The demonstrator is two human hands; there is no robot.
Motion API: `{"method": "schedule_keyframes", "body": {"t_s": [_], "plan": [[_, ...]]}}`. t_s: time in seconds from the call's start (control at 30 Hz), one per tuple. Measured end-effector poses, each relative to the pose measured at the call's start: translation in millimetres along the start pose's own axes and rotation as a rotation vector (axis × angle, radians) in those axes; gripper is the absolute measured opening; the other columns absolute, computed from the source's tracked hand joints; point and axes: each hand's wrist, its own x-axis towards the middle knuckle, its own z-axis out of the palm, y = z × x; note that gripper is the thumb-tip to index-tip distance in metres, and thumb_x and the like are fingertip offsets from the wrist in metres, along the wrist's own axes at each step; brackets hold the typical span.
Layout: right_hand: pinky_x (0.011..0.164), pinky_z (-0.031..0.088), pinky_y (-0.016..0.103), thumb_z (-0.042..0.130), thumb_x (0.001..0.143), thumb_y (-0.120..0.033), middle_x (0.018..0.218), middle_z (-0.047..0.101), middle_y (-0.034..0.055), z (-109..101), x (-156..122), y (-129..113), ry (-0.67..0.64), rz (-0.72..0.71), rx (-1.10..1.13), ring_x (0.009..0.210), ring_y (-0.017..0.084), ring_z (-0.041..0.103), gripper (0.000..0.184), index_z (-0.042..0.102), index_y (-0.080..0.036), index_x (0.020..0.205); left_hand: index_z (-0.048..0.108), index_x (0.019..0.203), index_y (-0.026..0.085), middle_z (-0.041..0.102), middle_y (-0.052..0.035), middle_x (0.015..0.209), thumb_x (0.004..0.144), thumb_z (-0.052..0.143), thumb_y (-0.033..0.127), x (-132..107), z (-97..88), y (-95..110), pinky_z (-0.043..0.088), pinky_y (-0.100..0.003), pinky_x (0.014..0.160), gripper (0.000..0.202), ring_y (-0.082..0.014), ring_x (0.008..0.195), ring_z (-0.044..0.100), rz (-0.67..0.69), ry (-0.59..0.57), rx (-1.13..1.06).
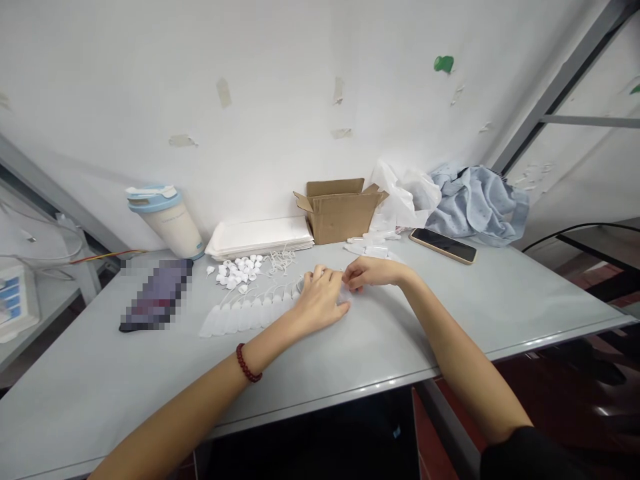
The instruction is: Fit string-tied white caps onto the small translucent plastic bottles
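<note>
A row of frosted, translucent flat pieces [245,315] lies side by side on the table, each with a thin pale string at its upper end. Over the right end of this row rests my left hand [323,299], palm down, its fingers bent and the thumb stretched apart. Just beside it, my right hand [369,272] is closed in a pinch close to the left fingertips. A pale translucent piece [346,293] shows between the hands, but what the right fingers grip is mostly hidden. Behind the row are a pile of small white caps [239,270] and loose short strings [281,261].
Behind my hands lie clear tubes [373,248], an open cardboard box [343,217] and stacked white sheets [260,237]. A tumbler [170,223] and dark pouch [159,293] are left. A plastic bag [403,193], phone [444,245] and blue cloth [475,203] are right.
</note>
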Motion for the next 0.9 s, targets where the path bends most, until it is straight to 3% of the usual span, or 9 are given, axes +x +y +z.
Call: {"method": "schedule_keyframes", "body": {"t_s": [0.33, 0.5, 0.6, 0.7, 0.8, 0.9], "plan": [[0.062, 0.046, 0.026, 0.065, 0.068, -0.028, 0.067, 0.066, 0.0015, -1.2, -0.1, 1.0, 0.02, 0.008, -0.022, 0.063, 0.014, 0.06, 0.016, 0.069, -0.015, 0.077, 0.054, 0.107, 0.017, 0.06, -0.013, 0.112, 0.081, 0.06, 0.036, -4.7, -0.8, -1.9, 0.041, -0.051, 0.089, 0.033, -0.0336, 0.112, 0.045, 0.014, 0.018, -0.002], [0.056, 0.042, 0.025, 0.061, 0.074, -0.031, 0.07, 0.068, 0.0043, -5.3, -6.6, -2.9, 0.096, 0.003, -0.063, 0.064, 0.015, 0.06, 0.018, 0.068, -0.015, 0.076, 0.055, 0.112, 0.016, 0.063, -0.0112, 0.112, 0.087, 0.053, 0.039, -11.6, -15.9, -18.2, 0.04, -0.052, 0.092, 0.033, -0.0316, 0.113, 0.046, -0.029, 0.16, -0.034], [0.051, 0.04, 0.025, 0.058, 0.078, -0.033, 0.073, 0.07, 0.0052, -8.6, -8.2, -3.1, 0.246, 0.006, -0.095, 0.062, 0.015, 0.061, 0.02, 0.067, -0.016, 0.074, 0.06, 0.104, 0.017, 0.066, -0.0099, 0.108, 0.088, 0.048, 0.033, -19.0, -30.3, -46.9, 0.042, -0.05, 0.091, 0.025, -0.0312, 0.112, 0.048, -0.105, 0.282, -0.018], [0.054, 0.043, 0.025, 0.055, 0.081, -0.027, 0.072, 0.07, 0.0052, -10.9, -3.5, 1.8, 0.51, 0.021, -0.273, 0.061, 0.016, 0.063, 0.017, 0.065, -0.015, 0.074, 0.064, 0.094, 0.019, 0.069, -0.0079, 0.1, 0.085, 0.044, 0.027, -29.6, -43.8, -81.8, 0.047, -0.044, 0.084, 0.023, -0.0295, 0.105, 0.053, -0.2, 0.341, -0.02], [0.071, 0.047, 0.03, 0.051, 0.082, -0.017, 0.086, 0.07, 0.0102, -11.4, 6.0, 10.4, 0.726, 0.028, -0.431, 0.079, 0.022, 0.064, 0.014, 0.065, -0.013, 0.084, 0.066, 0.089, 0.02, 0.071, -0.0069, 0.094, 0.082, 0.043, 0.027, -40.4, -51.7, -109.5, 0.049, -0.043, 0.082, 0.025, -0.0293, 0.099, 0.057, -0.289, 0.403, 0.004], [0.088, 0.043, 0.038, 0.047, 0.084, -0.011, 0.11, 0.065, 0.0164, -8.7, 15.6, 18.7, 0.824, 0.008, -0.532, 0.105, 0.029, 0.057, 0.023, 0.063, -0.011, 0.101, 0.067, 0.085, 0.021, 0.073, -0.0062, 0.092, 0.08, 0.043, 0.024, -47.0, -52.6, -121.8, 0.049, -0.044, 0.082, 0.025, -0.0291, 0.093, 0.059, -0.289, 0.44, 0.048]]}}
